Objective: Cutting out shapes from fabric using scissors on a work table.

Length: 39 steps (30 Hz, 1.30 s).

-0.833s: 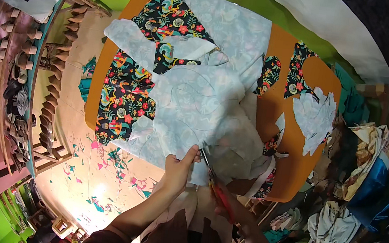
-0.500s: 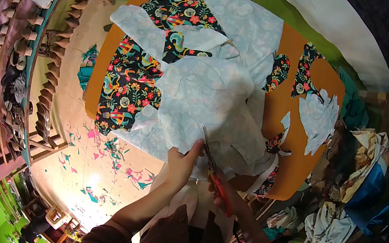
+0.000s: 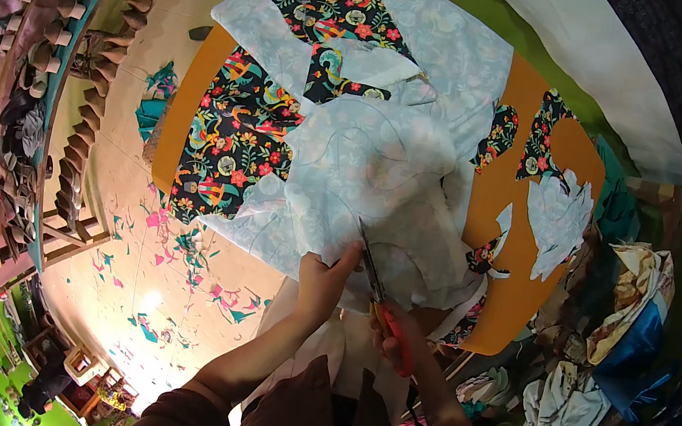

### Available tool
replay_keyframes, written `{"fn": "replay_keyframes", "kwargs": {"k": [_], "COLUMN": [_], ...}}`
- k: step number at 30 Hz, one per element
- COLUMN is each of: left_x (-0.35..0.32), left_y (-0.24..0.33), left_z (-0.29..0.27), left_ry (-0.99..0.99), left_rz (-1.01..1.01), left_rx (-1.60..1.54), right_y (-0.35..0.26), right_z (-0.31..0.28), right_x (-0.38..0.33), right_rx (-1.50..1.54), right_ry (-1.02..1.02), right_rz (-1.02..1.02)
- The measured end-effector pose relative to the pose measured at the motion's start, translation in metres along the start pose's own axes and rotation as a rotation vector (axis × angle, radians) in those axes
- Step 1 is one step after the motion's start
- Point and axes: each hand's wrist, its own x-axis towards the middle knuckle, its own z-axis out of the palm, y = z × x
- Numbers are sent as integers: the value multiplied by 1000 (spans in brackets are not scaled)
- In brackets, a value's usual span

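My right hand (image 3: 396, 331) is closed around the red handles of a pair of scissors (image 3: 372, 267). Their dark blades point away from me, the tip lying at the pale fabric. Left of the blades, my left hand (image 3: 323, 286) pinches the near edge of that fabric (image 3: 339, 161), thumb close to the blades. Thin curved outlines are drawn on its pale bluish back side. Bunched folds rise around my left hand. Black cloth with a bright floral print (image 3: 234, 139) shows at the left, seemingly the fabric's front side.
An orange-brown table (image 3: 511, 296) carries the fabric. On its right lie floral offcuts (image 3: 544, 141) and a jagged pale piece (image 3: 557, 220). Shoe-shaped forms (image 3: 93, 103) line a rack at the left. Coloured scraps (image 3: 197, 247) litter the floor; heaped cloth (image 3: 566, 402) sits at the right.
The view has tilted slightly. The fabric near my left hand is bunched up more, and the scissors with my right hand have shifted slightly; both hands keep their holds.
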Motion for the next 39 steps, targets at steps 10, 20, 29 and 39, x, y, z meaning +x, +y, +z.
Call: {"fn": "replay_keyframes", "kwargs": {"k": [10,20,29,39], "left_x": [-3,-1,-3,-7], "left_y": [0,-1,3,9], "left_z": [-8,-15,-8,-11], "left_ry": [-127,-69,50,105], "left_rz": [49,31,43,59], "left_rx": [126,100,-105,-133], "right_y": [-14,-34,-43,-55], "right_z": [-6,5,1,12], "right_x": [-8,-8,-9,-12], "right_rx": [-263,-192,-225,-275], "right_ry": [-218,-127,-78,-222], "right_rz": [-459,-128,4,-121]}}
